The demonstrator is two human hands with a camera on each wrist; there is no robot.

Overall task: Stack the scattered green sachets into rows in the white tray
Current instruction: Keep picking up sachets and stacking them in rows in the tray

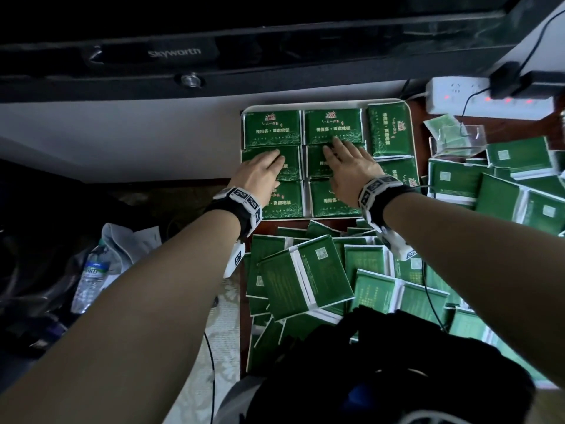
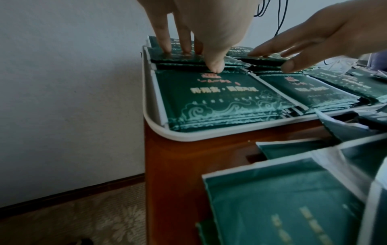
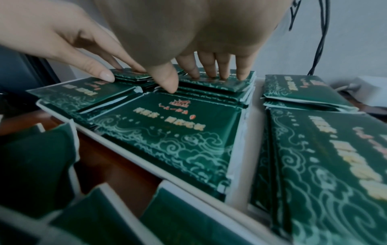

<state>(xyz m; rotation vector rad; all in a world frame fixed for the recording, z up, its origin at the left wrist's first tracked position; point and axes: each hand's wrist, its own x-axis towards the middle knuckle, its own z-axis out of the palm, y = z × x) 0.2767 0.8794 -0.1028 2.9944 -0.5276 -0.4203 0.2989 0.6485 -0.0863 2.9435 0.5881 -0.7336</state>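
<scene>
Both hands lie flat in the tray (image 1: 411, 123), fingers straight: the left hand (image 1: 260, 175) presses the middle left stack (image 1: 292, 162), the right hand (image 1: 347, 169) the middle stack beside it. Loose sachets (image 1: 305, 280) lie nearer than the tray, seemingly closest to the right hand.

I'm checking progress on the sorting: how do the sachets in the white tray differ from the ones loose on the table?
The sachets in the white tray lie flat in aligned stacks, logo side up, under both hands. The loose sachets are heaped at angles, overlapping, mostly showing the back with a small code square. Both are the same green packets with white edges.
</scene>
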